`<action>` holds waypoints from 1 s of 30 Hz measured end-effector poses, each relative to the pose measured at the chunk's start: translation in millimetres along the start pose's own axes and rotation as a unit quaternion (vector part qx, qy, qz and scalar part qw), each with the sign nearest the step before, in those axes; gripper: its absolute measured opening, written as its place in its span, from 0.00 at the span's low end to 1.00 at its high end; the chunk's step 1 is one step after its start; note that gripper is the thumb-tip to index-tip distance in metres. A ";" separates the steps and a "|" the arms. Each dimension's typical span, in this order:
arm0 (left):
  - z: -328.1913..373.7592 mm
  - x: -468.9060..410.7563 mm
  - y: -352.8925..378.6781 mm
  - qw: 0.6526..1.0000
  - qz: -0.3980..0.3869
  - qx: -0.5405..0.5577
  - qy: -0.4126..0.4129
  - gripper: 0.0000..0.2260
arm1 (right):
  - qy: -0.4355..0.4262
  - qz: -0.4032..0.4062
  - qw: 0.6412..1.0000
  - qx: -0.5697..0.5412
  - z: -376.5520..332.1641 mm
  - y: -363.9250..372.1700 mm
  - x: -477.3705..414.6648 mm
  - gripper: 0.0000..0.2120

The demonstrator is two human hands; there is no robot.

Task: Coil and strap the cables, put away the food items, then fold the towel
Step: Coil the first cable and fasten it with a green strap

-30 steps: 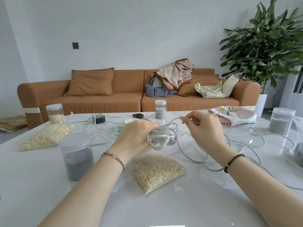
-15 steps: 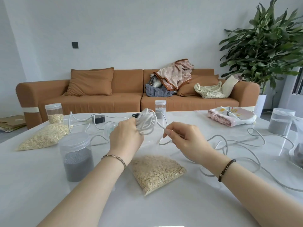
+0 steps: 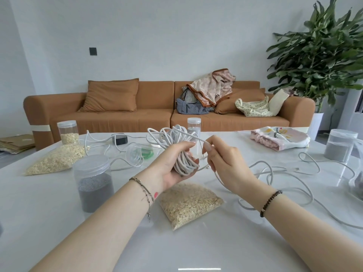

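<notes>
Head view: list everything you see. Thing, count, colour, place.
cable coil: 1, white, held mid-table
loose cable: count unclear, white, trailing across table's right
oat bags: 2, clear with beige flakes, near centre, far left
upright jars: 4, clear; near left, far left, behind coil, far right
tipped jar: 1, clear, mid-table left
towel: 1, pink-white print, far right
adapter: 1, black, far left-centre
table: 1, white
sofa: 1, orange-brown, behind table
plant: 1, green, right background
left hand: 1, grips cable coil
right hand: 1, pinches loose cable
</notes>
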State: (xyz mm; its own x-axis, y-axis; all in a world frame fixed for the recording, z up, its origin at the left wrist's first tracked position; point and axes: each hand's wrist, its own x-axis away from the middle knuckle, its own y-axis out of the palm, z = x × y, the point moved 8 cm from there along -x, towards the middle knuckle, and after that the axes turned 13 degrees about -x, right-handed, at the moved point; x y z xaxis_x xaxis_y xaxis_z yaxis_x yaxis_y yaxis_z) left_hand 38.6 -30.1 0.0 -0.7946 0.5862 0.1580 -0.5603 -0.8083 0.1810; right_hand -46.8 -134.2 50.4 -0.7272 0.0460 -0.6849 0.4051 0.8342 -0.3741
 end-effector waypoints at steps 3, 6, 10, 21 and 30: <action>5.0 3.1 2.4 0.999 -0.019 0.048 0.009 0.10 | -0.001 0.023 1.000 0.001 -0.5 -4.3 -0.2 0.14; 6.9 6.2 8.4 0.994 -0.060 0.088 0.007 0.14 | 0.025 0.055 0.998 -0.034 6.1 -7.7 -1.5 0.12; 10.6 8.7 12.1 0.992 -0.087 0.088 0.037 0.17 | 0.054 0.095 0.991 -0.072 14.5 -16.5 -2.8 0.13; 26.4 2.6 -15.8 0.988 0.048 0.104 0.104 0.19 | -0.112 -0.071 0.979 0.156 -20.7 27.2 4.4 0.13; 32.7 9.1 -23.2 0.980 0.084 0.092 0.155 0.10 | -0.141 -0.085 0.971 0.176 -25.4 27.4 5.9 0.09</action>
State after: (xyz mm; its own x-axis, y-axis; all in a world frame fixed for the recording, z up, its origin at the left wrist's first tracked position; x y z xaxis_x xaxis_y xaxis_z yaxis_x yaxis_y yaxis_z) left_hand 52.0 -4.2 29.0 -0.9207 0.3779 -0.0971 -0.3868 -0.8515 0.3540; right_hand -54.1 -97.1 52.0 -0.6399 -0.2692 -0.7197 0.4930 0.5746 -0.6532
